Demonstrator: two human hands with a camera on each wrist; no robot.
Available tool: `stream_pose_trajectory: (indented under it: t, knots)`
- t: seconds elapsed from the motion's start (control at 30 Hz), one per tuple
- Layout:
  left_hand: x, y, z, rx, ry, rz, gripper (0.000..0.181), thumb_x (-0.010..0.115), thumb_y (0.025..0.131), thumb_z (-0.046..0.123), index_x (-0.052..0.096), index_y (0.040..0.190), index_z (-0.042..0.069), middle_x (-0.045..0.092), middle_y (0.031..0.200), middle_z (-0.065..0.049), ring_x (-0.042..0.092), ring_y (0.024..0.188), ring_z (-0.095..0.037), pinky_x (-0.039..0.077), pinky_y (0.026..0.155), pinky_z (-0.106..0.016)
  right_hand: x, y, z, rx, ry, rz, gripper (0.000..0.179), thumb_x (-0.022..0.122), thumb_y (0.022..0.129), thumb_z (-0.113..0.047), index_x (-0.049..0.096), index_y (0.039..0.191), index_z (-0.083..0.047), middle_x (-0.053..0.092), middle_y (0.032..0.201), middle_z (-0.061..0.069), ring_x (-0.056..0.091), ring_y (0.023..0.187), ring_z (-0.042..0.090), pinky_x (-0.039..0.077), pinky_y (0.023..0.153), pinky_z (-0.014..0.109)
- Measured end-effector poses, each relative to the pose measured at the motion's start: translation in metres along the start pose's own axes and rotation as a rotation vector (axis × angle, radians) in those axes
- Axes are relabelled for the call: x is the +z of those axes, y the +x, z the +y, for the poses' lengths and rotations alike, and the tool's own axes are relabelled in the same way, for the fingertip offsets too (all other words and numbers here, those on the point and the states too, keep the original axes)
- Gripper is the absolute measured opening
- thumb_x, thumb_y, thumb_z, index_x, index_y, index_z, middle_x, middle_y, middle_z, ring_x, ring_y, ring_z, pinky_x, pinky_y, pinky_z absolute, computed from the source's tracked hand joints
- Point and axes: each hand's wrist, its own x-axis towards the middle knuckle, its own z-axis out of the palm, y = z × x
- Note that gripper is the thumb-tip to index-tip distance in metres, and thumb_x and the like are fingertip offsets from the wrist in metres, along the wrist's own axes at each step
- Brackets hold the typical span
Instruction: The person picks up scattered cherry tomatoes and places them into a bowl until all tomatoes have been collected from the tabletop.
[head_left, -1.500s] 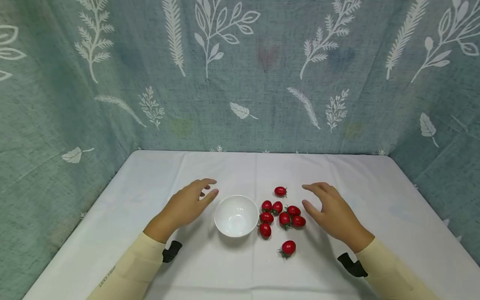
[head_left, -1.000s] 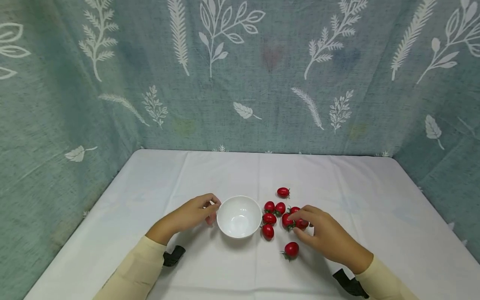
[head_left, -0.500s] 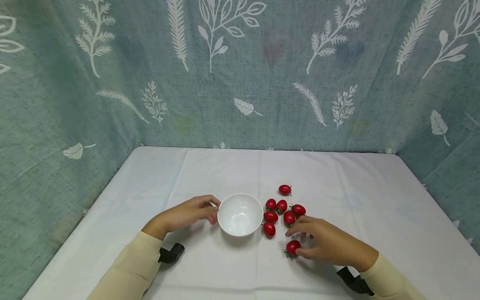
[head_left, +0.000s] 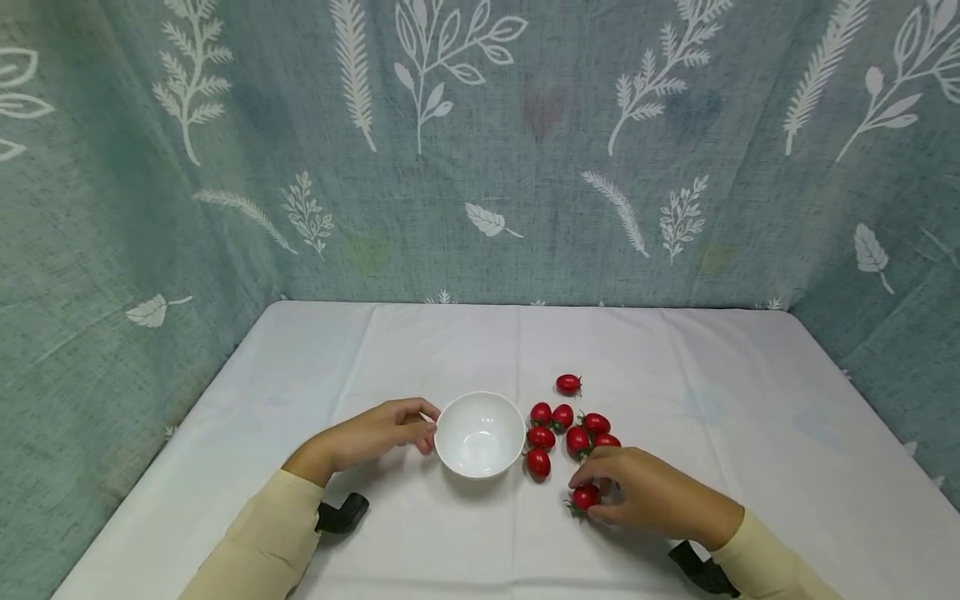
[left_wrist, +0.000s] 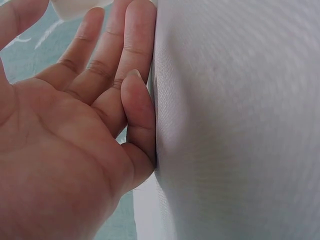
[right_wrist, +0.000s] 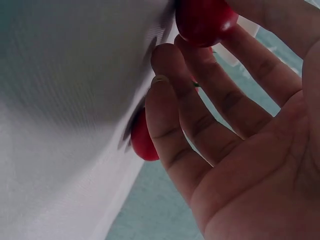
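A white bowl (head_left: 480, 435) stands on the table. My left hand (head_left: 378, 433) rests at its left side, fingertips right at the rim; in the left wrist view its fingers (left_wrist: 137, 37) lie loosely extended along the cloth, the bowl (left_wrist: 77, 7) just past them. My right hand (head_left: 648, 496) pinches the nearest cherry tomato (head_left: 585, 497) between thumb and fingers. In the right wrist view this red tomato (right_wrist: 205, 22) sits between the thumb and index finger, the other fingers spread beside it. Several more cherry tomatoes (head_left: 538, 463) lie between the bowl and the right hand.
One cherry tomato (head_left: 568, 384) lies apart, behind the cluster. A white cloth (head_left: 420, 542) covers the table. Green leaf-patterned curtains (head_left: 480, 183) hang along its back and sides. Each wrist carries a black strap mount (head_left: 342, 513).
My left hand has come in from above to the bowl's left side. My right hand has moved down and left, past the cluster, and taken hold of the nearest tomato.
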Motion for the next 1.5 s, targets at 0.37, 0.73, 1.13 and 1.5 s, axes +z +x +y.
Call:
stream_pose_trajectory:
  t: [0.37, 0.73, 1.13, 1.5]
  knots:
    - [0.001, -0.001, -0.001, 0.034, 0.016, -0.015, 0.039, 0.060, 0.100, 0.034, 0.057, 0.130, 0.010, 0.071, 0.104, -0.010, 0.065, 0.102, -0.022, 0.038, 0.098, -0.040, 0.003, -0.001, 0.000, -0.018, -0.068, 0.050, 0.024, 0.082, 0.084, -0.023, 0.074, 0.106, -0.022, 0.066, 0.102, -0.016, 0.058, 0.093, -0.002, 0.053, 0.082, 0.026]
    - [0.002, 0.002, 0.001, 0.048, 0.026, -0.017, 0.040, 0.060, 0.101, 0.032, 0.056, 0.132, 0.007, 0.071, 0.101, -0.010, 0.065, 0.102, -0.022, 0.037, 0.097, -0.039, -0.006, -0.002, -0.009, -0.050, -0.102, 0.195, 0.027, 0.082, 0.083, -0.022, 0.074, 0.109, -0.023, 0.064, 0.099, -0.017, 0.059, 0.090, 0.002, 0.054, 0.080, 0.025]
    - [0.000, 0.001, 0.000, 0.039, 0.029, -0.017, 0.043, 0.061, 0.100, 0.032, 0.055, 0.133, 0.006, 0.071, 0.101, -0.009, 0.064, 0.101, -0.021, 0.039, 0.098, -0.039, -0.010, 0.011, -0.020, -0.077, -0.162, 0.301, 0.032, 0.085, 0.081, -0.021, 0.073, 0.111, -0.019, 0.066, 0.106, -0.008, 0.063, 0.095, 0.011, 0.056, 0.079, 0.026]
    - [0.002, 0.001, 0.000, 0.010, -0.002, -0.007, 0.045, 0.066, 0.097, 0.031, 0.055, 0.134, 0.008, 0.071, 0.104, -0.006, 0.065, 0.100, -0.020, 0.040, 0.097, -0.037, -0.004, 0.032, -0.033, -0.142, -0.145, 0.419, 0.034, 0.084, 0.081, -0.021, 0.072, 0.113, -0.020, 0.067, 0.109, -0.005, 0.061, 0.081, 0.010, 0.053, 0.070, 0.021]
